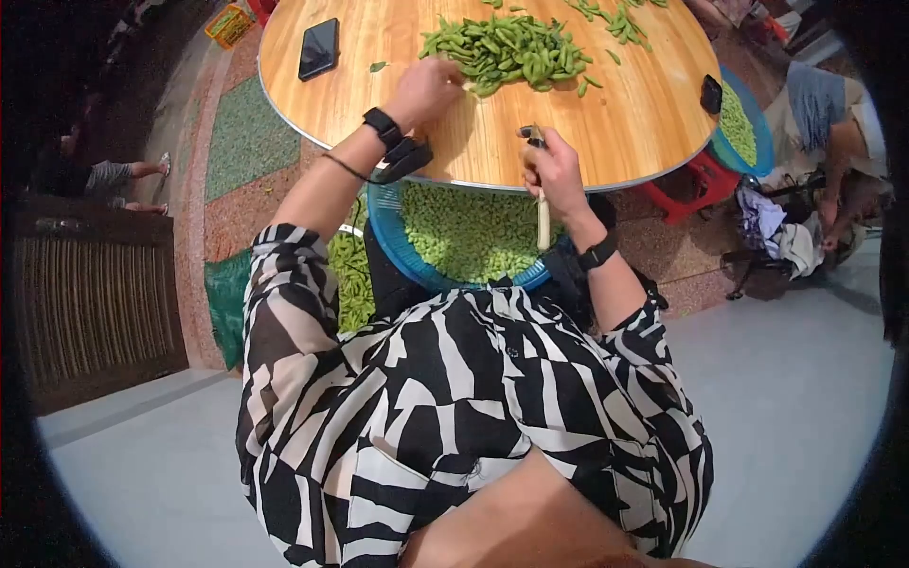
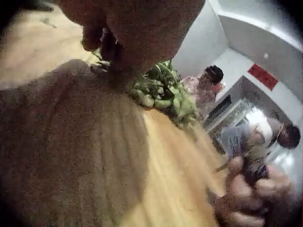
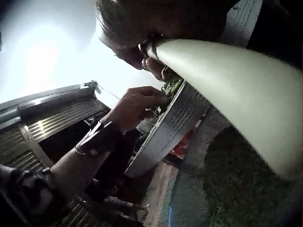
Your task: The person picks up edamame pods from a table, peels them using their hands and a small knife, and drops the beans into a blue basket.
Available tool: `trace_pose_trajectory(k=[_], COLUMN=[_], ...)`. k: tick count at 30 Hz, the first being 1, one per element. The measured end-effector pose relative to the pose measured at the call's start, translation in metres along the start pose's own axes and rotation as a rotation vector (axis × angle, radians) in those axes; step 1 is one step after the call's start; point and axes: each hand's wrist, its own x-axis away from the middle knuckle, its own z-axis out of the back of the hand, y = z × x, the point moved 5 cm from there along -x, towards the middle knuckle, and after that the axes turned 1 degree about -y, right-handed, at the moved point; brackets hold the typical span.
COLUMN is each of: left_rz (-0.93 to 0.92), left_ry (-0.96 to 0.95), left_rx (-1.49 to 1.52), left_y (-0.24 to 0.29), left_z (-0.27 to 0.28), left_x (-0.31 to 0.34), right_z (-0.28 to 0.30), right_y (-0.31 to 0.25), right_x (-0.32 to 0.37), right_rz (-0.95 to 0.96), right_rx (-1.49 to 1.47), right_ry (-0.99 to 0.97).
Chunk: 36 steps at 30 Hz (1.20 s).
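Note:
A heap of green bean pods (image 1: 516,55) lies on the round wooden table. My left hand (image 1: 428,90) reaches to the heap's near left edge, fingers bent down at the pods; a bit of green shows by the fingertips in the left wrist view, but I cannot tell whether they pinch a pod. Nearer the table's front edge, my right hand (image 1: 559,170) grips a tool with a long, smooth pale handle (image 3: 227,85). The handle points back toward my body, and the tool's dark tip sticks out past my thumb. Below the table edge sits a blue basket (image 1: 386,232) of shelled green beans.
A black phone (image 1: 319,49) lies at the table's left, another dark device (image 1: 711,95) at its right rim. More pods (image 1: 350,284) lie low at my left. A second blue basket (image 1: 763,156) of beans stands by a red stool (image 1: 696,189); a person sits beyond it.

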Motion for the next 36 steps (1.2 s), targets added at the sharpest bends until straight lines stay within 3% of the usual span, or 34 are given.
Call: trace_pose_trajectory(k=[1,3,4,5,7,8,9,13,17,27,36], left_rz=[0.001,0.281,0.308,0.308,0.346,0.362,0.284,0.251,0.263,0.351,0.358], left_ry=[-0.001,-0.052,-0.039,-0.038,-0.146,-0.146,-0.134,-0.093,-0.096,-0.066,0.012], left_rx=[0.0,0.515,0.774,0.773,1.162,1.211,1.242,1.339,1.296,1.197,1.339], left_y=[-0.001,-0.013,-0.009,-0.003,0.028,0.041,0.046,0.067,0.081,0.087,0.091], left_z=[0.005,0.011,0.011,0.014,0.023,0.027,0.024,0.016,0.016,0.012,0.0], left_x=[0.006,0.021,0.031,0.041,0.061,0.07,0.075,0.099,0.109,0.114,0.114], right_z=[0.001,0.0,0.001,-0.001,-0.009,-0.015,-0.02,-0.044,-0.053,-0.052,-0.048], right_y=[0.001,0.003,0.004,0.005,-0.001,0.0,-0.001,-0.019,-0.028,-0.035,-0.024], right_x=[-0.003,-0.005,-0.006,-0.005,0.0,0.004,0.008,0.03,0.042,0.053,0.05], right_rz=[-0.05,-0.098,-0.12,-0.142,-0.142,-0.162,-0.182,-0.231,-0.182,-0.13,-0.093], right_rx=[-0.15,-0.303,-0.325,-0.347,-0.333,-0.368,-0.404,-0.628,-0.598,-0.499,-0.422], right_ry=[-0.008,-0.021,-0.033,-0.043,-0.067,-0.093,-0.118,-0.303,-0.376,-0.37,-0.323])
